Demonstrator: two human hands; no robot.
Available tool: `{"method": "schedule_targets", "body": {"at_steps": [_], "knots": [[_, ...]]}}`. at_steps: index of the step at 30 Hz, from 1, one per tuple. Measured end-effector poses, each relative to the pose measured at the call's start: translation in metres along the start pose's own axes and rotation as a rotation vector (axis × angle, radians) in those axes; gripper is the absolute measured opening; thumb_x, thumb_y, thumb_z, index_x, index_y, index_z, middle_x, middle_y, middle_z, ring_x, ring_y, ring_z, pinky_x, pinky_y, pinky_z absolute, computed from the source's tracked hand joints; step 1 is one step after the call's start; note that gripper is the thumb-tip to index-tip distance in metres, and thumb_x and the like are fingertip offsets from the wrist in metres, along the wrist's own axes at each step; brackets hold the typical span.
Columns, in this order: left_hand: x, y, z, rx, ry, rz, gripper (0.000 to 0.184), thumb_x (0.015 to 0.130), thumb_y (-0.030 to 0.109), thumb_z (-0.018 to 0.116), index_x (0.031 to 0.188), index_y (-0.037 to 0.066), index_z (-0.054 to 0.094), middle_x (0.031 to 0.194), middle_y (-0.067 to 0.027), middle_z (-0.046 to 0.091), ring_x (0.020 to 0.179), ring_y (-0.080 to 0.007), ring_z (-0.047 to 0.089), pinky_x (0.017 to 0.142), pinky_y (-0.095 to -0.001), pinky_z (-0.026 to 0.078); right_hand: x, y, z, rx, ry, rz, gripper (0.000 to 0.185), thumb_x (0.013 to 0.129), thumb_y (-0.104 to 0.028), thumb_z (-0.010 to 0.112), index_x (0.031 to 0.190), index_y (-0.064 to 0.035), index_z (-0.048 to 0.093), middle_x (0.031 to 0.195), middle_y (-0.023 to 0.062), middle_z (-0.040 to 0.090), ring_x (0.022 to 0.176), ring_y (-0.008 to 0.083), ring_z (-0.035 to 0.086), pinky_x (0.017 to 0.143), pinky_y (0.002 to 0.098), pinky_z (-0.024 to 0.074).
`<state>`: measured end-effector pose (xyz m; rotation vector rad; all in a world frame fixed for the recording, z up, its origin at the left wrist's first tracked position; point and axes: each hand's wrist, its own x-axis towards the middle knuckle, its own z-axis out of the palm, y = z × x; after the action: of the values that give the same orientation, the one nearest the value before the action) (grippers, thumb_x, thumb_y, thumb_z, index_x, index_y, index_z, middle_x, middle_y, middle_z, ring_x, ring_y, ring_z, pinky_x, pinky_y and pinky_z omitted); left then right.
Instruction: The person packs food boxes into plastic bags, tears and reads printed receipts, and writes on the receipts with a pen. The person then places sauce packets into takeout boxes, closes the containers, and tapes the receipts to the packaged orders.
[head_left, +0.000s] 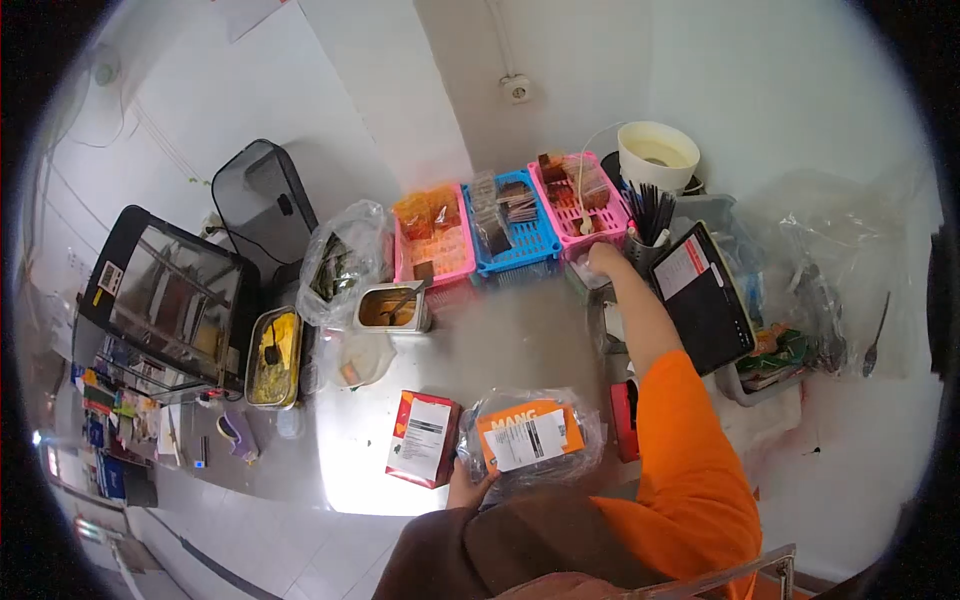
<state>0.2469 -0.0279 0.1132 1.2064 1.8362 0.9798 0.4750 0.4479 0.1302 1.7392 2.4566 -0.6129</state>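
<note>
My left hand (468, 488) is at the near left edge of a clear plastic bag (591, 440), its thumb and fingers closed on the plastic. Inside the bag lies an orange box (573, 424) with a white printed label. Stretched far forward, my right hand (602, 260) reaches down at a small container (578, 272) in front of the right pink basket (582, 239). Its fingers are hidden, so what they touch cannot be made out. A red box (424, 440) with a white label stands just left of the bag.
Behind are a blue basket (540, 250) and another pink basket (455, 262) with packets. A metal food tin (394, 308) and a tray of yellow food (272, 358) sit left, near a glass display case (175, 300). A black tablet (705, 310) leans beside my right arm.
</note>
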Motion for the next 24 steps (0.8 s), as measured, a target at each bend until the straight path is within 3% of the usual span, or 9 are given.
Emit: {"method": "schedule_targets", "body": {"at_steps": [2, 5, 8, 9, 13, 19, 24], "knots": [[0.0, -0.001, 0.0, 0.035, 0.001, -0.036, 0.067, 0.066, 0.026, 0.076, 0.111, -0.004, 0.037, 0.104, -0.022, 0.053, 0.1, -0.0299, 0.052, 0.084, -0.0368, 0.04, 0.0, 0.01, -0.011, 0.198, 0.016, -0.101, 0.032, 0.073, -0.024, 0.061, 0.097, -0.003, 0.06, 0.091, 0.0147, 0.062, 0.084, 0.0292, 0.059, 0.076, 0.0353, 0.047], [0.0, 0.002, 0.0, 0.019, 0.002, -0.068, 0.068, 0.066, 0.029, 0.075, 0.111, -0.004, 0.037, 0.103, -0.0226, 0.054, 0.098, -0.0305, 0.053, 0.083, -0.037, 0.04, -0.016, 0.011, -0.018, 0.902, 0.045, -0.064, 0.041, 0.071, -0.03, 0.066, 0.095, 0.0009, 0.056, 0.079, 0.0133, 0.06, 0.078, 0.0251, 0.059, 0.072, 0.0357, 0.046], [0.0, -0.003, 0.0, -0.01, 0.001, -0.051, 0.068, 0.066, 0.032, 0.075, 0.11, -0.004, 0.038, 0.103, -0.0226, 0.054, 0.098, -0.0308, 0.053, 0.083, -0.0371, 0.04, -0.032, 0.014, -0.009, 0.623, 0.469, -0.216, 0.037, 0.069, -0.03, 0.071, 0.09, -0.0033, 0.057, 0.084, 0.0055, 0.057, 0.076, 0.0173, 0.055, 0.066, 0.0355, 0.0446], [0.0, -0.004, 0.0, -0.014, 0.0, -0.04, 0.067, 0.066, 0.033, 0.074, 0.109, -0.004, 0.038, 0.103, -0.0225, 0.054, 0.098, -0.0309, 0.054, 0.083, -0.0371, 0.04, -0.038, 0.017, -0.011, 0.609, 0.501, -0.31, 0.026, 0.071, -0.023, 0.069, 0.083, -0.0039, 0.056, 0.079, 0.0059, 0.058, 0.075, 0.0193, 0.054, 0.065, 0.0344, 0.0436], [0.0, -0.008, 0.001, -0.048, -0.02, -0.062, 0.068, 0.067, 0.033, 0.073, 0.111, -0.004, 0.037, 0.103, -0.0223, 0.054, 0.098, -0.0303, 0.053, 0.083, -0.0367, 0.04, -0.059, 0.012, -0.027, 0.432, 0.34, -0.201, 0.016, 0.069, -0.019, 0.067, 0.073, -0.0048, 0.06, 0.07, 0.0105, 0.058, 0.084, 0.0271, 0.054, 0.073, 0.0355, 0.0414], [0.0, -0.016, 0.005, -0.016, -0.016, -0.017, 0.066, 0.069, 0.032, 0.072, 0.113, -0.004, 0.038, 0.105, -0.0206, 0.054, 0.099, -0.0281, 0.053, 0.083, -0.0354, 0.04, -0.078, 0.003, -0.013, -0.279, 1.004, -0.262, 0.014, 0.07, -0.021, 0.063, 0.074, -0.0072, 0.063, 0.071, 0.0115, 0.06, 0.076, 0.0289, 0.057, 0.069, 0.0395, 0.043], [-0.001, -0.024, 0.007, -0.074, -0.037, -0.079, 0.061, 0.071, 0.028, 0.071, 0.113, -0.003, 0.04, 0.104, -0.0189, 0.055, 0.098, -0.0261, 0.053, 0.083, -0.035, 0.04, -0.069, 0.006, -0.018, -0.096, 0.648, -0.168, 0.011, 0.068, -0.019, 0.064, 0.071, -0.0087, 0.065, 0.07, 0.0121, 0.06, 0.076, 0.0303, 0.057, 0.071, 0.0406, 0.0432]]}}
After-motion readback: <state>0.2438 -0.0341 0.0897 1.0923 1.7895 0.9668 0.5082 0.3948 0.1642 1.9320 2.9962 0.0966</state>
